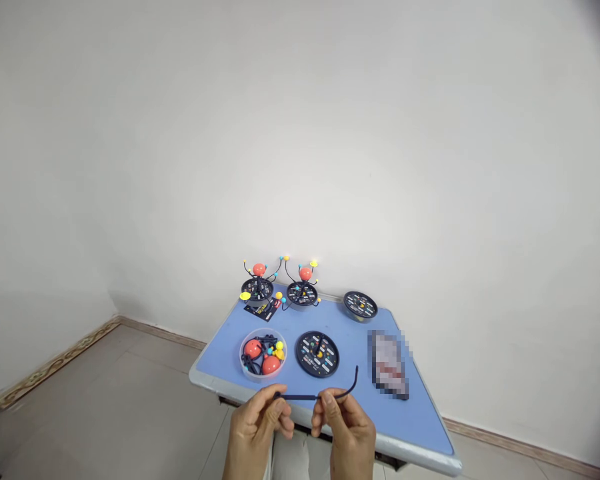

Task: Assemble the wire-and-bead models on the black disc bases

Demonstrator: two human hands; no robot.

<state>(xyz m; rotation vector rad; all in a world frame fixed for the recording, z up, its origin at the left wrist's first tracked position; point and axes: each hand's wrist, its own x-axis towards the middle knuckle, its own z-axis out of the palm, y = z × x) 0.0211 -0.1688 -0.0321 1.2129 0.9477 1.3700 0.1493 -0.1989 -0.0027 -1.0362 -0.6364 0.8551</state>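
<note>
Over the table's near edge, my left hand (260, 423) pinches one end of a straight black rod (300, 398). My right hand (345, 427) pinches a thinner curved black rod (356, 377), whose free end bends upward. The two rods meet end to end between my hands; how far one sits inside the other I cannot tell. Just beyond lies a round black base (310, 363) with printed labels and a short post at its middle. Left of it, a clear round tub (242, 365) holds red half-shells, black rods and small yellow, orange and blue balls.
Two assembled solar system models (259, 270) (305, 274) stand at the back left of the blue table (220, 350), a black printed card (265, 311) near them. A lidded tub (361, 305) sits back right. A blurred-out item (390, 365) lies on the right. Behind rises a white wall.
</note>
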